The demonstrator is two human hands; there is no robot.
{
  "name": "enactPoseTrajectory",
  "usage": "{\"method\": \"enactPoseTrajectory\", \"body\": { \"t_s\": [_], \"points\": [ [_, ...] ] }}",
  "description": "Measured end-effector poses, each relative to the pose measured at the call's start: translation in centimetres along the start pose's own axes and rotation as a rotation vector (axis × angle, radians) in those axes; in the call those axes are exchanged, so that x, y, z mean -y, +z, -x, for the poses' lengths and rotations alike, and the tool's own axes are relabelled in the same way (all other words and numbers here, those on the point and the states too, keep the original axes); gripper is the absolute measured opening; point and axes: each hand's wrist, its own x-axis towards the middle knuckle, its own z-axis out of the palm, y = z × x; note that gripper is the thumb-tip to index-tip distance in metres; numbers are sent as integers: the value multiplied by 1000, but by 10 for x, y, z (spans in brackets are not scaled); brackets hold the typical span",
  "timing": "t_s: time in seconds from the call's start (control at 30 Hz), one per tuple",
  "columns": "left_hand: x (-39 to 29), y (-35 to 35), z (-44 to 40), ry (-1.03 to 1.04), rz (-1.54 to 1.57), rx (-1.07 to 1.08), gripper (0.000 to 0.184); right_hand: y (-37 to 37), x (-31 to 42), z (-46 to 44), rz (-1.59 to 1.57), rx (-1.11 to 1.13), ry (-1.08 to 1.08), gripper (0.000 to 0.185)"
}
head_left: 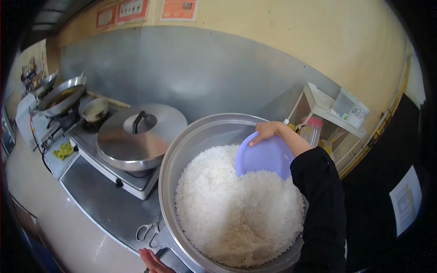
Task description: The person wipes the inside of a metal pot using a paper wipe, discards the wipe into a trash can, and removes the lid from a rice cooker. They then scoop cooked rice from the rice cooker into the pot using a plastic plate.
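A large metal pot (pixel 167 191) holds a big mound of white rice (pixel 214 195). My right hand (pixel 268 132) grips the upper rim of a purple plate (pixel 264 155), thumb on its face. The plate stands tilted, its lower edge sunk in the rice at the pot's far right. At the bottom of the view, my left hand (pixel 154 263) is beside the pot's near left handle; only part of it shows, fingers stretched out.
Left of the pot, a lidded pan (pixel 141 136) sits on a stove (pixel 136 184). Scissors (pixel 144 232) lie on the counter (pixel 104 195). Farther left are a wok (pixel 61 98), a small pot (pixel 94 110) and a yellow-green cloth (pixel 63 151). A white shelf (pixel 325 109) stands at right.
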Motion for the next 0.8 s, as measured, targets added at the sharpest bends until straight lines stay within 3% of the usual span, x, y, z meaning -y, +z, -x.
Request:
{"method": "enactPoseTrajectory", "body": {
  "t_s": [0.17, 0.5, 0.67, 0.77, 0.8],
  "points": [
    [-2, -4, 6, -7, -52, -34, 109, 19, 4, -18, 65, 147, 33, 57],
    [-10, -16, 8, -77, -79, -2, 117, 66, 17, -14, 219, 195, 14, 61],
    [-25, -18, -1, -227, -131, 198, 121, 62, 58, 43, 295, 69, -45, 71],
    [-37, -17, -17, -213, -84, 186, 111, 78, 93, 102, 478, -282, -141, 53],
    [-35, -16, -14, -224, -98, 187, 114, 86, 115, 126, 553, -294, -92, 46]
  ]
}}
